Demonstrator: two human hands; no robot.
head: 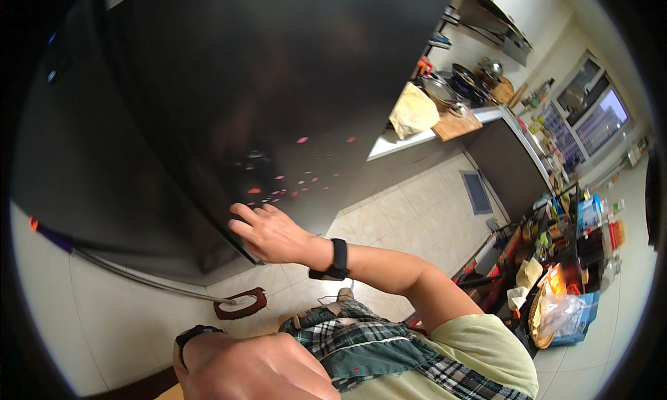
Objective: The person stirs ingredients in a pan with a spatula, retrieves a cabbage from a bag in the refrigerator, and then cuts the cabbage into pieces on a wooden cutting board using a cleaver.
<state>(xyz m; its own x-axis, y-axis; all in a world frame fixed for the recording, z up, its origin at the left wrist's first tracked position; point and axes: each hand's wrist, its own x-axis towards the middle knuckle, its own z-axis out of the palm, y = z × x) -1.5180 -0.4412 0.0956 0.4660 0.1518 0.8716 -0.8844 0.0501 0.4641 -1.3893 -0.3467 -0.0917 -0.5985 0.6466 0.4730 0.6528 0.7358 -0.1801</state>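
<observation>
A tall, glossy dark refrigerator [292, 77] with small pink and red floral marks fills the upper left. My right hand [268, 236], below a black wristband, is at the edge of its door, fingers curled over that edge and thumb hidden. At the lower left, my left arm [255, 369] is bent close to the camera, and a second black wristband [198, 333] shows behind it. I cannot make out the fingers of my left hand or anything in them.
A floor mop [242, 303] leans at the left. Beyond the refrigerator, a white counter [401, 143] bears pans [440, 90], a pale cloth or bag [414, 111] and a wooden cutting board [457, 124]. At right, a rack [576, 233] holds packages and a wicker basket [536, 327].
</observation>
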